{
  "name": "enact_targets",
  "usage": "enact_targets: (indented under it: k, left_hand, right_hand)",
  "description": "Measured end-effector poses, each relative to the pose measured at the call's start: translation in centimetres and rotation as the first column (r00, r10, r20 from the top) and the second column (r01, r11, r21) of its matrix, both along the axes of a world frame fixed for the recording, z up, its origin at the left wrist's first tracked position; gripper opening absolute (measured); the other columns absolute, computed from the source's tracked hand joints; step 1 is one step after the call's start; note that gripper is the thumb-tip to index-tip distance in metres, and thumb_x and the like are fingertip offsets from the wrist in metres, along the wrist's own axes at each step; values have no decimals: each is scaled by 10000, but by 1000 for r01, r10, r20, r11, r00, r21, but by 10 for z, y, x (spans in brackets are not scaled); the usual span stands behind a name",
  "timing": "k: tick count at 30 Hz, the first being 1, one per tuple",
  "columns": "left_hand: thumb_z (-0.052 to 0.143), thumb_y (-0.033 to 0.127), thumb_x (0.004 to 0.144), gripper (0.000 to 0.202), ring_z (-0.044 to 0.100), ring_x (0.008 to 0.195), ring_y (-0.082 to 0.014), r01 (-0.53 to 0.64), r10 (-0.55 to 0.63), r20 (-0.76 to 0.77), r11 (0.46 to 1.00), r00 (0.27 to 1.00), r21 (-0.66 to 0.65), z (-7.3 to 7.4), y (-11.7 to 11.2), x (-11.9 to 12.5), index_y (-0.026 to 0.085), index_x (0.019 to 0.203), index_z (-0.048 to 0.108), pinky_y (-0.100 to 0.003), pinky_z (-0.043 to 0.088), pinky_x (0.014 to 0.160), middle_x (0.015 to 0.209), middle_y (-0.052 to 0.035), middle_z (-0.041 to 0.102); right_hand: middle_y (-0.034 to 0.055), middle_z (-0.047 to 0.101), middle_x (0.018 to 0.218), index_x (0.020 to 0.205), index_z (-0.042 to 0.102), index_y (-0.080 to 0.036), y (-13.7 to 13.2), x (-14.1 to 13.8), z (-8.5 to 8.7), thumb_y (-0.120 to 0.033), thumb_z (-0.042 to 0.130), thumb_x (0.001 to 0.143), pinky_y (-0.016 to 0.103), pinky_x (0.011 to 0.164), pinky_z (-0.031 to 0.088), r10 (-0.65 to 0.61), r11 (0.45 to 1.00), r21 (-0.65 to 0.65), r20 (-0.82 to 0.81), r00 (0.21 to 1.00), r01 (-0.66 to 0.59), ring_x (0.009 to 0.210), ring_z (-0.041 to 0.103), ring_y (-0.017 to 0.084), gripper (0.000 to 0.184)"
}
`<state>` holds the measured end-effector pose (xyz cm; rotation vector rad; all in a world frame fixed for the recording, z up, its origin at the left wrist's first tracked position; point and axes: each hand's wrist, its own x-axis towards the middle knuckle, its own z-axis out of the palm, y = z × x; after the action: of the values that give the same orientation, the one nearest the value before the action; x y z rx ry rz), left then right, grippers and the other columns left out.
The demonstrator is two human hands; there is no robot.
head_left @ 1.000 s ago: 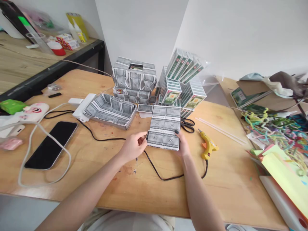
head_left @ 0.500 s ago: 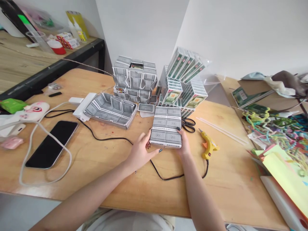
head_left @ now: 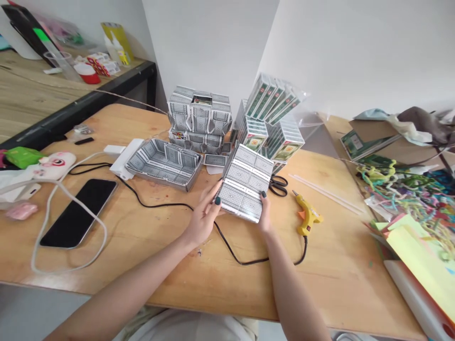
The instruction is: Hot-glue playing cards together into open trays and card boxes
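Between my two hands is a box covered in grey-and-white patterned playing cards [head_left: 245, 182], tilted and turned at an angle above the table. My left hand [head_left: 204, 215] grips its left edge, thumb on the near left corner, the other fingers partly hidden underneath. My right hand [head_left: 264, 210] holds the near right side with the thumb on top. Left of it lies an open card-covered tray [head_left: 163, 169]. Behind stands a larger card-covered structure [head_left: 201, 111]. Just right of the held box are black scissors [head_left: 278, 184], and farther right a yellow glue gun [head_left: 306, 213].
Stacked playing card packs [head_left: 284, 137] stand behind the box. Two clear glue sticks [head_left: 325, 192] lie at right, near colourful pipe cleaners [head_left: 408, 203]. A black phone [head_left: 80, 213] with a white cable [head_left: 44, 227] lies at left. The glue gun's black cord [head_left: 231, 251] crosses the table.
The box has turned clockwise and tilted, its near right corner now lower. My left thumb has moved up onto the box's near left corner; my right hand still holds the right side.
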<state>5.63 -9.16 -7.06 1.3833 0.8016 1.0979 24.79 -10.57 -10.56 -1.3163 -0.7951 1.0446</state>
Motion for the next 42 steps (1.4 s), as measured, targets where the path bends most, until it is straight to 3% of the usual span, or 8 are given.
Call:
enact_targets:
  k: [7, 12, 15, 19, 23, 29, 37, 42]
  left_hand:
    - [444, 328, 883, 340, 377, 1298, -258, -141, 125, 148, 984, 981, 106, 8, 23, -15, 284, 1184, 595, -443, 354, 1057, 1361, -34, 478]
    - [471, 283, 878, 250, 419, 1260, -257, -122, 164, -88, 927, 983, 355, 21, 18, -21, 270, 1020, 677, -464, 346, 1056, 1357, -35, 464]
    - [553, 277, 826, 382, 406, 1266, -262, -114, 193, -157, 905, 969, 409, 23, 11, -17, 277, 1209, 555, -451, 369, 1041, 1370, -66, 436]
    - [618, 275, 768, 751, 434, 1248, -256, -105, 144, -139, 961, 980, 256, 19, 6, -10, 245, 1414, 236, -395, 440, 983, 1390, -122, 412]
    - [623, 252, 759, 668, 517, 1169, -253, -40, 77, -196, 981, 978, 191, 16, 3, -8, 191, 1358, 333, -377, 464, 954, 1327, -130, 489]
    - [639, 237, 743, 594, 601, 1029, -221, -7, 52, -224, 981, 973, 196, 19, -2, -8, 185, 1284, 400, -346, 502, 887, 1208, -109, 576]
    - [626, 202, 742, 511, 605, 963, -205, 138, -93, -272, 979, 958, 152, 31, 2, -12, 196, 1215, 436, -320, 512, 822, 1115, -85, 603]
    - [637, 214, 739, 515, 609, 954, -212, 129, -88, -281, 983, 956, 131, 28, 1, -11, 189, 1211, 434, -332, 509, 827, 1105, -92, 603]
  right_hand:
    - [33, 671, 1009, 992, 625, -220, -5, -11, 14, -502, 629, 727, 378, 886, 458, 226, 974, 14, 88, 970, -228, 1002, 581, 237, 387]
    - [-2, 658, 739, 837, 654, -194, -2, -12, 23, -365, 766, 620, 286, 621, 498, 284, 959, 12, -31, 958, -284, 655, 582, 155, 297]
    - [9, 648, 739, 836, 652, -174, 2, -15, 24, -317, 779, 609, 243, 517, 465, 229, 974, 16, -95, 969, -228, 578, 546, 126, 297]
    - [21, 629, 992, 1218, 505, -261, 1, -25, 24, -328, 756, 639, 265, 609, 502, 190, 976, 125, -92, 977, -178, 704, 573, 138, 635]
    - [31, 527, 1206, 1388, 263, -353, -5, -35, 27, -371, 753, 633, 349, 792, 498, 190, 963, 195, -12, 982, -184, 866, 571, 163, 900]
    - [38, 455, 1331, 1379, 280, -349, -9, -41, 34, -432, 769, 590, 453, 989, 377, 157, 959, 233, 39, 987, -162, 1208, 435, 244, 932]
    - [63, 472, 1285, 1375, 274, -327, -8, -42, 33, -412, 742, 620, 464, 985, 387, 150, 943, 291, 51, 987, -159, 1205, 442, 255, 893]
    - [67, 478, 1283, 1370, 281, -322, -9, -44, 33, -460, 729, 614, 479, 1006, 360, 130, 949, 281, 71, 989, -145, 1214, 437, 262, 889]
